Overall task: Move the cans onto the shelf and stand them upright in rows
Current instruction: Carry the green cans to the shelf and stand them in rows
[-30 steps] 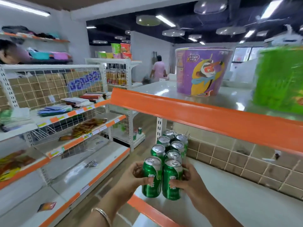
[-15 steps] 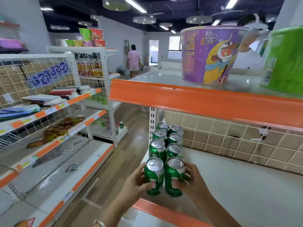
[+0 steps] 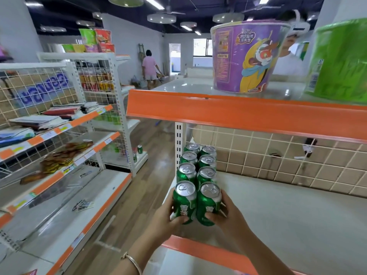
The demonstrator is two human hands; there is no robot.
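Front left can (image 3: pixel 184 203) and front right can (image 3: pixel 210 205): upright, side by side, touching, at left front of white shelf (image 3: pixel 288 215). Six more cans (image 3: pixel 186 171) just behind, upright in two rows. Left hand (image 3: pixel 162 221): fingers wrapped round front left can. Right hand (image 3: pixel 232 219): fingers wrapped round front right can. Above, on upper shelf (image 3: pixel 238 110): purple tub (image 3: pixel 248 56), green tub (image 3: pixel 341 60).

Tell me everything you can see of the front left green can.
The front left can is green, metal-looking, with white lettering and a silver top, tab flat and unopened. It stands upright on the white shelf, heading the left row, against its right neighbour. The left hand grips its lower side.
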